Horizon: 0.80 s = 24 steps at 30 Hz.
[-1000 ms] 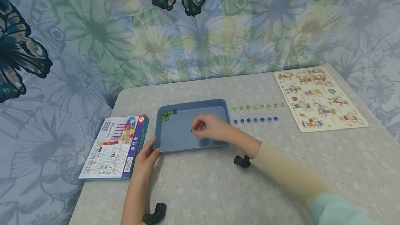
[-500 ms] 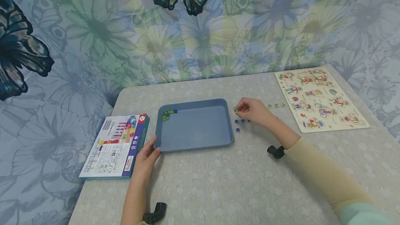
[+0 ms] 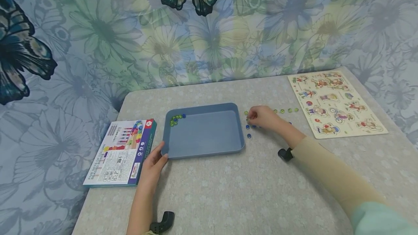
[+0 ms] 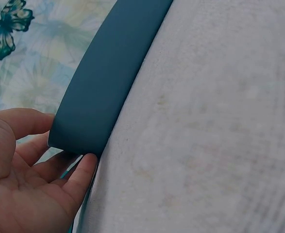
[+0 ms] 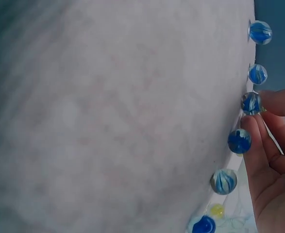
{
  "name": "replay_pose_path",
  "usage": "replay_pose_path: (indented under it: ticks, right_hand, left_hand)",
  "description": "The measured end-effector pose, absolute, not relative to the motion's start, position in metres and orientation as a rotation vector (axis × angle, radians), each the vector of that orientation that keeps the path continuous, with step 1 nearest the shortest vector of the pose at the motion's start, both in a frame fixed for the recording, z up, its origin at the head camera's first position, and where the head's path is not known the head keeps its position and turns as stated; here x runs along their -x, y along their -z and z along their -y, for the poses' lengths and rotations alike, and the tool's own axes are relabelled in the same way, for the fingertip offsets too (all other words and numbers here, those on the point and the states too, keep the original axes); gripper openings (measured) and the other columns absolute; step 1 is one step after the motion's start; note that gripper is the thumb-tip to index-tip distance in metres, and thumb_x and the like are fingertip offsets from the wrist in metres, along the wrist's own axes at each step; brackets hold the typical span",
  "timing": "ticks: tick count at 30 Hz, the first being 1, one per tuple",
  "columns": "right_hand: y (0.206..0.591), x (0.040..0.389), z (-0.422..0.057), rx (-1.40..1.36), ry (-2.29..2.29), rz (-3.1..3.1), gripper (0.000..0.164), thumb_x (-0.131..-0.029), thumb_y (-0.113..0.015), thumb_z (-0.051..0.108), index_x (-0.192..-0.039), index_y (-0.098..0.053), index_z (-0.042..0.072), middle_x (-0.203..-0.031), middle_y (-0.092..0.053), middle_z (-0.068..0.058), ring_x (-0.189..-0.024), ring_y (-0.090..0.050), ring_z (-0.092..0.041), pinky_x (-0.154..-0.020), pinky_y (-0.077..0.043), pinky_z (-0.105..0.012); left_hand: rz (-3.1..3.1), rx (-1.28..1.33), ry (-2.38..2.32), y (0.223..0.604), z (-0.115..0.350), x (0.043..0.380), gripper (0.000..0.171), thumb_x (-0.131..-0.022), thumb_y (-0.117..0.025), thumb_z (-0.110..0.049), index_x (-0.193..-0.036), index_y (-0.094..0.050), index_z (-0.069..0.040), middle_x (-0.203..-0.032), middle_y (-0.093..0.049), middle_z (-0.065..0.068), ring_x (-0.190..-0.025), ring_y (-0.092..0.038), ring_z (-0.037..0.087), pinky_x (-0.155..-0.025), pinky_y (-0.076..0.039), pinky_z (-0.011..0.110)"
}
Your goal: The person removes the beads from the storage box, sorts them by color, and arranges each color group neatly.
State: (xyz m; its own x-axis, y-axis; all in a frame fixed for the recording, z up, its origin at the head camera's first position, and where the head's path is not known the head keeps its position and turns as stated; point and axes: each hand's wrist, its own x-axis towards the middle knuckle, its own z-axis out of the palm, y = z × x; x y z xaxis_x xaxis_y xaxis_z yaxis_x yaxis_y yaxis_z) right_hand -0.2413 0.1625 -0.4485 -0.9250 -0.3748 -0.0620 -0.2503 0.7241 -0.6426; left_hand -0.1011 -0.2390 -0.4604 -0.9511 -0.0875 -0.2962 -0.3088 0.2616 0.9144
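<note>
My left hand (image 3: 154, 161) grips the near left corner of a blue-grey tray (image 3: 209, 148); the left wrist view shows its fingers against the tray wall (image 4: 98, 82). Just past the tray's right side, my right hand (image 3: 266, 118) pinches a small green marble (image 3: 247, 119), mostly hidden by the fingers. A green marble (image 3: 246, 112) lies right behind the fingertips, a blue marble (image 3: 247, 127) in front. In the right wrist view, several blue marbles (image 5: 239, 141) line up beside the fingers. Several green and blue marbles (image 3: 174, 120) sit in the tray's far left corner.
A boxed set (image 3: 119, 153) lies left of the tray, close to my left forearm. More green marbles (image 3: 290, 110) continue the row to the right, partly behind my hand. One blue marble (image 3: 249, 136) lies nearer me. A picture board (image 3: 336, 104) is at the far right.
My right hand has moved from over the tray to the marbles on its right, then slightly toward me. A blue marble earlier behind the forearm now shows. My left hand stays on the tray.
</note>
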Motion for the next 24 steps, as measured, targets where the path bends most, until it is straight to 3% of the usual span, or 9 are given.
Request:
replay_pose_path:
  ticks: [13, 24]
  right_hand:
    - [0.4464, 0.2439, -0.1545, 0.467, 0.859, -2.762, 0.009, -0.081, -0.068, 0.008, -0.089, -0.066, 0.006, -0.076, -0.064, -0.001, -0.067, -0.056, -0.014, -0.061, -0.048, -0.029]
    - [0.4402, 0.2404, -0.1551, 0.445, 0.858, -2.757, 0.013, -0.081, -0.068, 0.007, -0.094, -0.065, 0.005, -0.081, -0.065, -0.003, -0.073, -0.058, -0.017, -0.066, -0.049, -0.032]
  left_hand:
    - [-2.334, 0.298, -1.841, 0.4620, 0.2387, 0.0986, 0.051, -0.097, -0.050, -0.019, -0.145, -0.034, -0.018, -0.153, -0.023, 0.001, -0.139, -0.021, 0.022, -0.109, -0.028, 0.039]
    - [-2.335, 0.304, -1.837, 0.4614, 0.2384, 0.0986, 0.051, -0.097, -0.051, -0.020, -0.145, -0.034, -0.020, -0.153, -0.023, 0.000, -0.140, -0.020, 0.023, -0.110, -0.026, 0.040]
